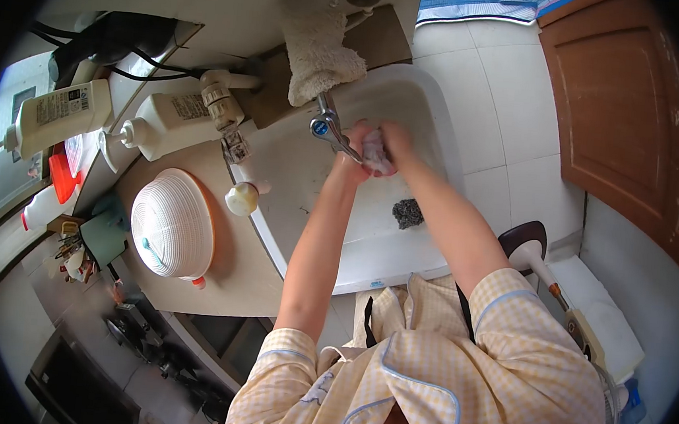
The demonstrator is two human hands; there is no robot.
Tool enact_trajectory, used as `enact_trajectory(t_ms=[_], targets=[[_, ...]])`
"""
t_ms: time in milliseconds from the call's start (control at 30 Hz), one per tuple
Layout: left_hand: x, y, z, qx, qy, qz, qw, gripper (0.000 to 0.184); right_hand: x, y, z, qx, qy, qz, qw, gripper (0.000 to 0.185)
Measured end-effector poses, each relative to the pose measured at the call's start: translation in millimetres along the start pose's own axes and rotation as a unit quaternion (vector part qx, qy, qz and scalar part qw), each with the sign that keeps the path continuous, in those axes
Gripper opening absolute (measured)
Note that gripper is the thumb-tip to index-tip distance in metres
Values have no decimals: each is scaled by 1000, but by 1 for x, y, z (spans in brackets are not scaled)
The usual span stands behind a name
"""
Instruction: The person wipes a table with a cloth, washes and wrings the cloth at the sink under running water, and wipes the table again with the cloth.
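Note:
My left hand and my right hand meet over the white sink. Between them they grip a small, crumpled, pale greyish-white cloth, partly covered by the fingers. A chrome faucet with a blue-marked cap reaches down right beside my left hand. Whether water is running I cannot tell. Below my hands, a dark steel-wool-like scrubber lies in the basin.
Left of the sink, a white ribbed basket stands on the counter. Pump bottles and a capped white pipe fitting are near the sink's left edge. A white towel hangs above the faucet. At right is a brown wooden door.

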State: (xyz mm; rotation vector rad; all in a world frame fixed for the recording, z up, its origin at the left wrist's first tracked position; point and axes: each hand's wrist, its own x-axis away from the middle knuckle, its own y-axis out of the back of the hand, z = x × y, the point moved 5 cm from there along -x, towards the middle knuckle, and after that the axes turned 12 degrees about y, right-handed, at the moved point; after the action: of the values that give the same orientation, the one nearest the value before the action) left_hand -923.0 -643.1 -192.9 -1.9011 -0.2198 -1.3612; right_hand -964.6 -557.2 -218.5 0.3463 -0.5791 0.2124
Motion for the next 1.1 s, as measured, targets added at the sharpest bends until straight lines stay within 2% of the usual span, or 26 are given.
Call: enact_trajectory(t_ms=[33, 100, 133, 167, 200, 233, 267, 300, 333, 400, 433, 500, 533, 600, 667, 733, 767, 833, 867, 900, 933, 967, 1000, 1033, 1067, 1100], targets=[[19, -11, 3, -5, -43, -96, 994, 20, -19, -10, -40, -131, -34, 17, 991, 30], [19, 18, 8, -17, -76, -116, 990, 22, -3, -17, -39, -407, -102, 60, 906, 30], [15, 38, 7, -31, -109, -135, 984, 24, 1, -19, -45, -406, -101, 64, 906, 30], [10, 60, 5, -30, -111, -136, 984, 24, 3, -26, -57, -466, -139, 95, 869, 31], [5, 70, 0, -69, -148, 1, 987, 25, 8, -29, -65, -522, -178, 123, 825, 33], [11, 65, -2, -90, -166, 69, 980, 25, 11, -22, -66, -522, -178, 124, 825, 33], [25, 50, -7, -106, -182, 138, 968, 26, 19, -20, -57, -532, -163, 213, 803, 34], [39, 50, -10, -131, -191, 50, 972, 24, 27, -21, -47, -539, -147, 301, 773, 36], [53, 46, -15, -154, -198, -38, 967, 23, 29, -18, -37, -538, -148, 304, 772, 36], [59, 48, -20, -82, -227, -48, 969, 26, 36, -17, -23, -576, -213, 311, 725, 34], [60, 52, -23, -10, -254, -54, 966, 30, 36, -21, -22, -576, -212, 312, 726, 34], [60, 66, -26, -19, -240, -55, 969, 36, 23, -19, -31, -466, -153, 160, 856, 35], [56, 75, -24, -29, -225, -56, 972, 44, 21, -21, -32, -465, -152, 161, 857, 35], [42, 92, -16, -3, -223, -65, 973, 46, 9, -14, -21, -528, -9, 120, 841, 25], [38, 94, -14, 21, -219, -74, 973, 48, 7, -12, -22, -548, -36, 140, 824, 22], [30, 87, -9, 62, -154, 10, 986, 49, 7, -16, -24, -567, -62, 158, 806, 19], [27, 85, -10, 62, -153, 13, 986, 49, 7, -24, -27, -584, -90, 128, 796, 19], [14, 67, -8, 121, -43, 157, 979, 43, 13, -37, -24, -598, -116, 96, 787, 19], [-9, 74, -9, 122, -41, 160, 979, 43, 23, -36, -13, -509, -52, 78, 856, 20], [-41, 88, -11, 130, -65, 182, 973, 31, 35, -35, 1, -412, 12, 58, 909, 22], [-51, 86, -10, 133, -76, 193, 969, 26, 54, -40, 18, -411, 12, 56, 910, 22], [-59, 83, -10, 136, -87, 204, 966, 24, 75, -35, 44, -221, 121, 27, 967, 24], [-54, 70, -11, 24, -134, 117, 984, 27, 86, -30, 64, -21, 222, -4, 975, 26], [-52, 66, -13, -91, -179, 28, 979, 33, 83, -29, 68, -22, 221, -7, 975, 26], [-69, 78, -14, -94, -177, 29, 979, 33, 77, -25, 75, 71, 246, -24, 966, 25], [-95, 97, -14, -18, -161, 95, 982, 34, 69, -23, 80, 163, 268, -41, 949, 24]])
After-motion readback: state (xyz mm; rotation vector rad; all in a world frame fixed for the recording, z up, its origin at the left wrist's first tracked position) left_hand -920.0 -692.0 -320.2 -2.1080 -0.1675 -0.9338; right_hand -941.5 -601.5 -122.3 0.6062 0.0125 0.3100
